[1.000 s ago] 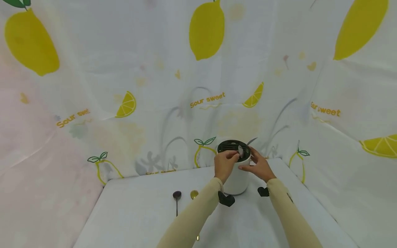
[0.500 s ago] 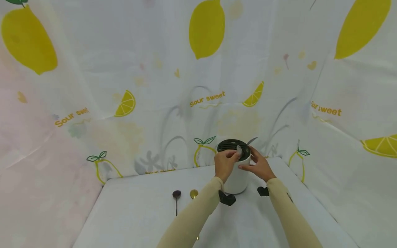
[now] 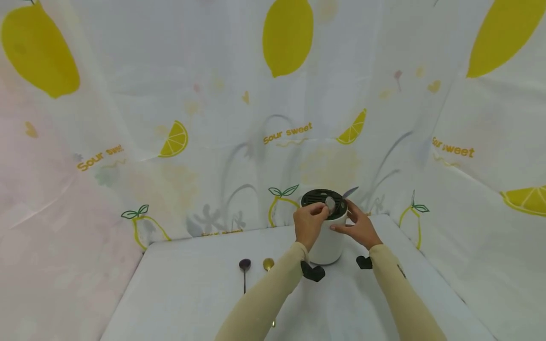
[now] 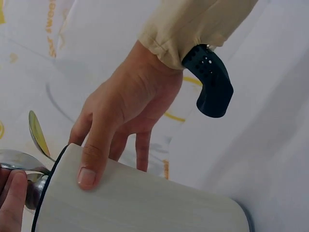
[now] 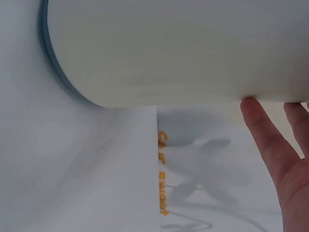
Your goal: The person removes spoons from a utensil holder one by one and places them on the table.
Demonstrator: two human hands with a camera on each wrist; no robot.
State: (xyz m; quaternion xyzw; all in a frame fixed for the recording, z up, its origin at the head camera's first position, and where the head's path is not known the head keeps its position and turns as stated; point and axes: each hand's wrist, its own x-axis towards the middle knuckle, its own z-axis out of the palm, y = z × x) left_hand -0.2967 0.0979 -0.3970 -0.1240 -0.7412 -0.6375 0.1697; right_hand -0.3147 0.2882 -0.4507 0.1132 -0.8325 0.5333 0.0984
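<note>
A white utensil holder (image 3: 326, 244) with a slotted black top (image 3: 320, 195) stands upright on the table. My left hand (image 3: 307, 225) pinches a silver spoon (image 3: 330, 202) just below its bowl, over the holder's top. The spoon's lower part is hidden by the fingers. My right hand (image 3: 357, 227) grips the holder's upper right side; in the left wrist view its thumb (image 4: 88, 166) presses the white wall near the rim. In the right wrist view, fingertips (image 5: 250, 104) touch the holder's side. Another spoon (image 3: 350, 192) sticks out of the holder, leaning right.
Left of the holder, a dark brown spoon (image 3: 245, 265) and a gold spoon (image 3: 268, 263) lie on the white table (image 3: 179, 284). My left sleeve (image 3: 264, 296) covers part of the gold one. A lemon-print sheet (image 3: 213, 118) hangs close behind the table.
The pinched spoon's bowl has turned to show more of its face and risen slightly against the holder's top. Both hands keep nearly the same places; the whole head view has shifted a little.
</note>
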